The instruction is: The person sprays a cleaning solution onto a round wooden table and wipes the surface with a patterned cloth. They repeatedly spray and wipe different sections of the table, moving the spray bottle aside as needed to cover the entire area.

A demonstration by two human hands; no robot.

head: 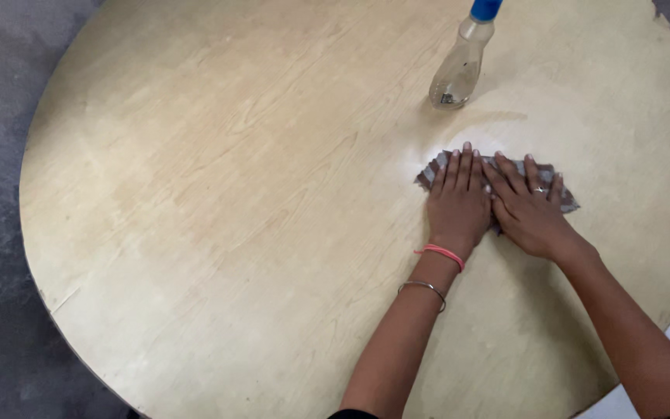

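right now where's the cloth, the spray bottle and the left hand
cloth (433, 170): head view, on its bare left end beside the fingers
spray bottle (457, 71): head view, on the clear body
left hand (457, 200): head view, on the back of the hand

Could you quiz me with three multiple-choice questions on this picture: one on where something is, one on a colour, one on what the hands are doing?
1. Where does the spray bottle stand?
A. beyond the hands, on the round table
B. on the floor
C. between the wrists

2. What colour is the bottle's top?
A. red
B. blue
C. green

3. How do the left hand and right hand lie?
A. raised
B. clenched around the bottle
C. flat, side by side on the grey cloth

Answers: 1 A, it stands upright past the fingertips; 2 B, the cap is blue; 3 C, both palms press the cloth.
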